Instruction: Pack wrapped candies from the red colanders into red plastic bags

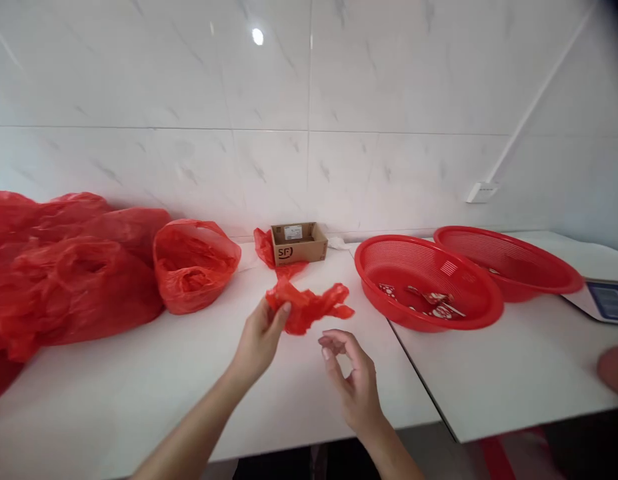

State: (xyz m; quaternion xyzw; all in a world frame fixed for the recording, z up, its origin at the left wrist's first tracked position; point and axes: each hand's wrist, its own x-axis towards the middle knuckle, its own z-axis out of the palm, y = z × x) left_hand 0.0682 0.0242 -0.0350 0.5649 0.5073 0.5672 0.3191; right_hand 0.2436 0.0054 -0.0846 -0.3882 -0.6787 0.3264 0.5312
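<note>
A crumpled red plastic bag [306, 308] hangs in the air over the white table, pinched at its left end by my left hand [261, 333]. Just below and to the right of the bag is my right hand [351, 377], its thumb and fingers curved with a gap between them and nothing held. Behind the bag, a small cardboard box [301, 252] marked "SF" stands near the wall, with more red plastic beside it. To the right sits a red plastic basket [429, 280] with a few small wrapped items [441, 307] on its bottom.
Several stuffed red bags [89, 267] pile up on the left, with an opened red bag [196, 267] beside them. A second red basket [519, 263] and a scale [609, 300] stand at the right. A seam [419, 367] divides two white tables [189, 380].
</note>
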